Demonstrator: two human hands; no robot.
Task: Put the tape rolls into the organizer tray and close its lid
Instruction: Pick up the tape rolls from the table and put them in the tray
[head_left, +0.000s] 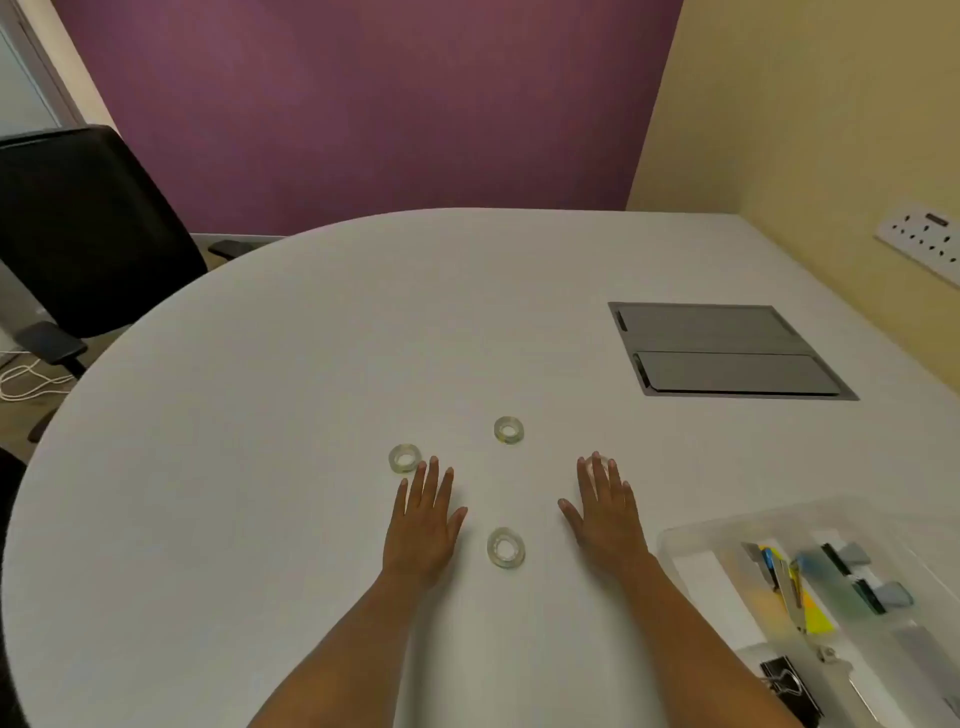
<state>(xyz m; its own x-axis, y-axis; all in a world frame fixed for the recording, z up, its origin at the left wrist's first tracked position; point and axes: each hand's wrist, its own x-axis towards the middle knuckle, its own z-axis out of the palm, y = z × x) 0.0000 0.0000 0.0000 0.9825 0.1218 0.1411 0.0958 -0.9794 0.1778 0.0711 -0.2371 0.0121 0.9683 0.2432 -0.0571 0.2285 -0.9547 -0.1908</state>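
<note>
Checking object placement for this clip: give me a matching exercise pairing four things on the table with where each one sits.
Things:
1. far tape roll
2. near tape roll
3. organizer tray
4. grey floor-box panel

Places:
A. lower right corner
B. between the two hands
C. beyond both hands, centre
D. far right, set flush into the table

Pairs: 1-C, 2-B, 3-A, 4-D

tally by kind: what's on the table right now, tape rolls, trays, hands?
Tape rolls: 3 clearly visible; a possible fourth under the right hand's fingertips, cannot tell
Organizer tray: 1
Hands: 2, left hand, right hand
Total: 6
</note>
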